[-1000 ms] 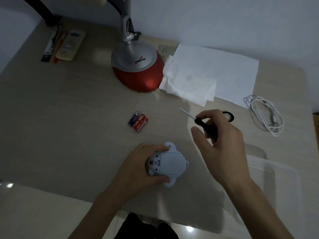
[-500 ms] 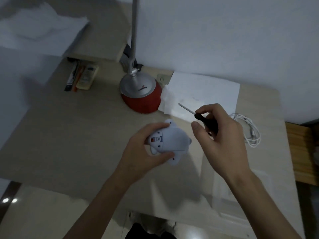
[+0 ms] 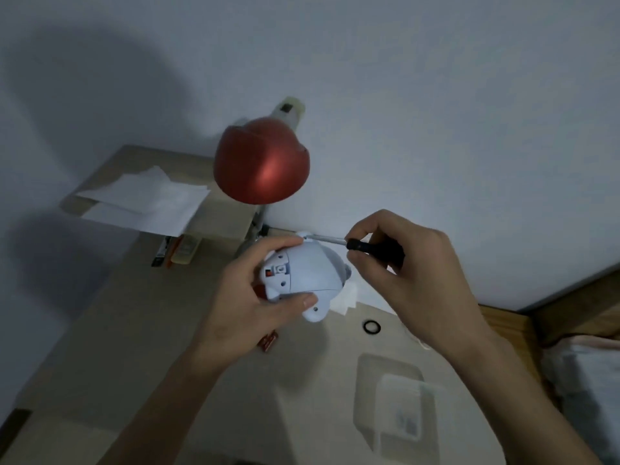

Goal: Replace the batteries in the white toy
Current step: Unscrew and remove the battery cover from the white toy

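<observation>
The person's left hand (image 3: 250,297) grasps the rounded white plastic toy (image 3: 303,275) and holds it up above the pale wooden desk (image 3: 141,330), with the thumb under its lower edge and the fingers curled over its top. The toy's underside, with a small red switch, faces the camera. The right hand (image 3: 416,270) is clenched around the black handle of a slim screwdriver (image 3: 355,245), whose metal shaft reaches left to the toy's upper edge. Below the toy, a red battery (image 3: 268,340) lies on the desk, partly hidden by the left wrist. A small black ring (image 3: 371,327) lies near the right wrist, and a clear plastic container (image 3: 392,404) stands nearer the camera. A red dome lamp shade (image 3: 261,162) hangs above the desk.
</observation>
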The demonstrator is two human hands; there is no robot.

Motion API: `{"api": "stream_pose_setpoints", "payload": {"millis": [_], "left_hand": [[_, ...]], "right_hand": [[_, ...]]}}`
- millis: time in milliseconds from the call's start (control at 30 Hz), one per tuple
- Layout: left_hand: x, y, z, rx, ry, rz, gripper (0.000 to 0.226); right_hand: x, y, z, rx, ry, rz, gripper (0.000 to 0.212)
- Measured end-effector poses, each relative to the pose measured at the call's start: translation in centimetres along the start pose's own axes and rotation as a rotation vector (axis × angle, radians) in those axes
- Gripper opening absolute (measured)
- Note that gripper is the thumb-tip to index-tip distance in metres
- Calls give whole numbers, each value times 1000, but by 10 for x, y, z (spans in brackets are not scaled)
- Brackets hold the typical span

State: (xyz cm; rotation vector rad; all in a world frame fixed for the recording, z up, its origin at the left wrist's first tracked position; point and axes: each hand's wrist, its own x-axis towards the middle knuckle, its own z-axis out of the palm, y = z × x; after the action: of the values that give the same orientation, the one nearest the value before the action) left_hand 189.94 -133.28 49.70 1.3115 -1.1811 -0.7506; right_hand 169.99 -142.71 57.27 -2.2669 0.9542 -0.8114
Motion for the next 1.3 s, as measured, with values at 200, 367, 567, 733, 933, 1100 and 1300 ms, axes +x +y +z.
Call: {"api": "stream_pose_setpoints", "payload": {"millis": [200, 367, 567, 733, 933, 1100, 1300], "left_hand": [[-8, 48, 4, -19, 13, 75, 65], [-19, 61, 14, -93, 10, 69, 67], [-21, 66, 17, -74, 11, 73, 66], [-20, 66, 12, -31, -4, 77, 67], [-23, 66, 8, 56, -20, 88, 67], [-26, 65, 4, 60, 4, 92, 63], [-33, 63, 1, 45, 28, 65, 61]], "right_hand": [[11, -43, -54, -12, -204, -100, 12], [7, -60, -67, -54, -283, -151, 9], [5, -64, -68, -117, -314, -171, 10], [7, -66, -66, -116, -339, -152, 10], [9, -72, -64, -209, -378, -172, 11], [7, -74, -64, -168, -409, -158, 22], [6, -74, -66, -174, -436, -170, 15]]}}
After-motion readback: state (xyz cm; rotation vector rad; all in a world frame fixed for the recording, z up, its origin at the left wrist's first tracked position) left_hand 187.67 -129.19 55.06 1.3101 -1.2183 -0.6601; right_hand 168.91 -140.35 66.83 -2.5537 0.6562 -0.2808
